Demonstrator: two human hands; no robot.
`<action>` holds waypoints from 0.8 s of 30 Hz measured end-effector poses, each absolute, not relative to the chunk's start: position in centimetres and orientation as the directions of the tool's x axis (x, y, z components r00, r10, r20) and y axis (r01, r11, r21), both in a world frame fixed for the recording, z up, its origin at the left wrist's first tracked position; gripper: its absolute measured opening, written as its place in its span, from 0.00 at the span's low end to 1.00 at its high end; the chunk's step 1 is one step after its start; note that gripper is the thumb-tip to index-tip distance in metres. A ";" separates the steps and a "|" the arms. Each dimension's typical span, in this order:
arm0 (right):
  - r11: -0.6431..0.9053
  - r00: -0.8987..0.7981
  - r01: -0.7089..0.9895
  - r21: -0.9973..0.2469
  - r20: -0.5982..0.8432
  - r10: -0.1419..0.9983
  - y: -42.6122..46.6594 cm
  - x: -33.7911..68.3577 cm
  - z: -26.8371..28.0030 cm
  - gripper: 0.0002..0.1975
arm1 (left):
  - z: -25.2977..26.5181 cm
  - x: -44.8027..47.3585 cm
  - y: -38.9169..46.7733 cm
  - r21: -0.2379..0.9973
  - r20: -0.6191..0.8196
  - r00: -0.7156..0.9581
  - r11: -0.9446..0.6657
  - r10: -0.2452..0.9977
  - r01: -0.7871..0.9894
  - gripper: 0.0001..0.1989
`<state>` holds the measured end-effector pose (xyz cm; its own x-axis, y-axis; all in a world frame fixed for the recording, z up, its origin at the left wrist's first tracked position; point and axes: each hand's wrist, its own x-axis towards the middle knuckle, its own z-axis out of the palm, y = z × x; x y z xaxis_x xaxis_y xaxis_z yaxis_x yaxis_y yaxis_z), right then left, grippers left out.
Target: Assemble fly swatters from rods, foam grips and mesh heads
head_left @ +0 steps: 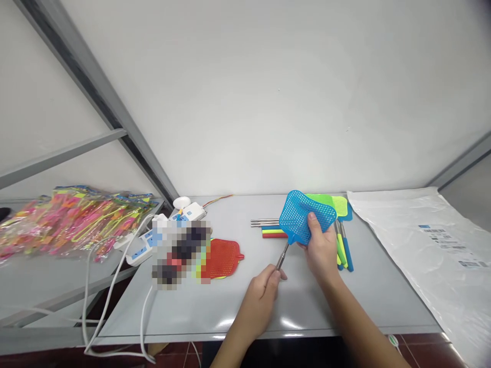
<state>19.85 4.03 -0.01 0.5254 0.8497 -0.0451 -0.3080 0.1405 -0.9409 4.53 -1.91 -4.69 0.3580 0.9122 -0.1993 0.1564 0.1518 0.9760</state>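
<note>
A blue perforated fly swatter head [298, 217] is pinched in my right hand [321, 250], the thumb lying across its front. My left hand [263, 294] is closed round a thin metal rod [283, 257], whose upper end meets the neck of the blue head. The lower end of the rod is hidden in my left fingers. Behind my right hand lie fly swatters with green and yellow-green heads [339, 206] and green, yellow and blue handles [347, 254]. Left of the blue head are metal rods [264, 223] with coloured grips [273, 233].
Red swatter heads [222, 258] lie stacked on the grey table [184, 314], beside a blurred patch. White power strips [140, 249] and cables [86, 286] lie at the left, near plastic-bagged goods [84, 220]. A white plastic sheet [414, 214] covers the right side.
</note>
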 end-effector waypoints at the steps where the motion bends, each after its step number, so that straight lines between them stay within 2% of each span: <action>1: 0.144 0.523 -0.280 -0.949 -0.025 0.852 4.0 19.9 0.0 0.20 | -4.6 4.5 -1.9 0.976 -0.202 0.360 0.154 0.911 0.156 0.21; 6: 0.113 0.519 -0.169 -0.979 0.009 0.855 3.8 20.2 0.2 0.18 | -4.5 4.5 -1.9 0.976 -0.214 0.367 0.180 0.905 0.126 0.20; 13: 0.037 0.501 -0.235 -0.971 -0.088 0.861 3.8 20.0 0.6 0.22 | -4.4 4.1 -1.7 0.960 -0.272 0.430 0.274 0.861 0.060 0.20; 17: 0.019 0.479 -0.304 -0.953 -0.135 0.867 4.0 19.8 0.5 0.21 | -4.2 3.4 -1.4 0.904 -0.316 0.555 0.421 0.769 -0.069 0.21; 20: 0.024 0.462 -0.350 -0.936 -0.150 0.874 4.2 19.8 0.5 0.20 | -4.0 2.8 -1.1 0.801 -0.340 0.675 0.578 0.655 -0.158 0.21; 24: 0.057 0.442 -0.400 -0.915 -0.138 0.886 4.3 19.5 0.4 0.18 | -3.8 2.7 -1.1 0.719 -0.361 0.736 0.674 0.573 -0.172 0.22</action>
<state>19.51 4.33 0.39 0.4423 0.8862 -0.1382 -0.3996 0.0568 -0.9149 2.70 -1.11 -3.76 0.7357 0.5728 -0.3614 -0.1715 0.6738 0.7188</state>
